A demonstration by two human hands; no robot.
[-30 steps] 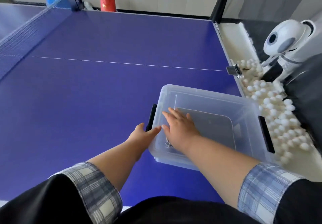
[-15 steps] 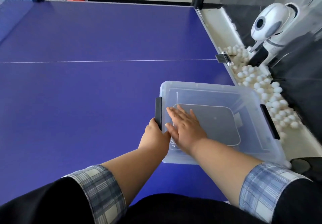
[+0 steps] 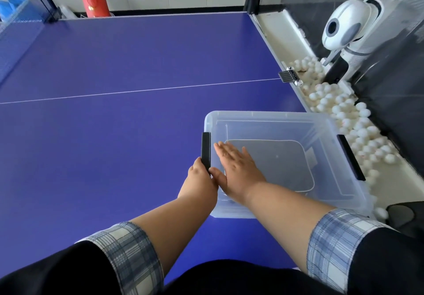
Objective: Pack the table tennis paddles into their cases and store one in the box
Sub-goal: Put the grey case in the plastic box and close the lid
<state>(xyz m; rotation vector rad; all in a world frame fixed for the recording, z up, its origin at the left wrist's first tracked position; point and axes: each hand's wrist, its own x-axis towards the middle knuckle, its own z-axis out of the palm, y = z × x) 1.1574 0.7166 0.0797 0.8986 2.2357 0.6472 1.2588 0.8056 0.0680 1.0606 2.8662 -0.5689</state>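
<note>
A clear plastic box [image 3: 263, 117] with its lid on stands at the near right of the blue table [image 3: 114, 134]. Through the lid I see a grey paddle case [image 3: 282, 161] lying flat inside. My left hand [image 3: 200, 177] grips the lower end of the black left latch [image 3: 205, 148], fingers curled on it. Flat on the lid's left part lies my right hand [image 3: 236, 168], fingers straight, pressing down. The black right latch [image 3: 351, 157] is untouched. No other paddle or case is in view.
Several white balls [image 3: 348, 116] fill a tray along the table's right edge, beside a white ball machine [image 3: 344, 24]. A metal clip [image 3: 288, 77] sits on that edge. The net [image 3: 13, 33] runs at far left, and a red bag [image 3: 95, 5] stands behind the table.
My left hand moved from beside the box's corner up to the left latch and took hold of it. My right hand stayed flat on the lid.
</note>
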